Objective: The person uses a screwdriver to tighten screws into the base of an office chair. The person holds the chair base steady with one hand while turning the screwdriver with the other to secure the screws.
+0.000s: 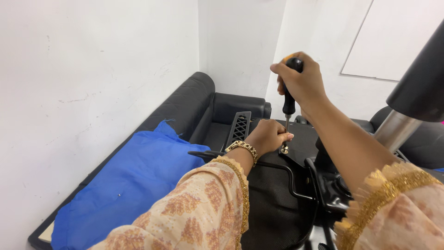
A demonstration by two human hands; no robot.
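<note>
Right hand (303, 81) fingers wrapped round screwdriver (289, 99) handle, upright over screw (285, 150) on upturned chair-seat base plate (305, 139); left hand (268, 135) fingers pinch beside tip—best keep shaft vertical, press down firmly.

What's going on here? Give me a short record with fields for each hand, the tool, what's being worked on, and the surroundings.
right hand: right hand gripping the handle of a screwdriver, held upright
left hand: left hand steadying the tip at a screw
worked on: black metal bracket on the underside of a chair seat
nearby: chrome and black column at right
surroundings: black sofa, blue cloth, white wall
</note>
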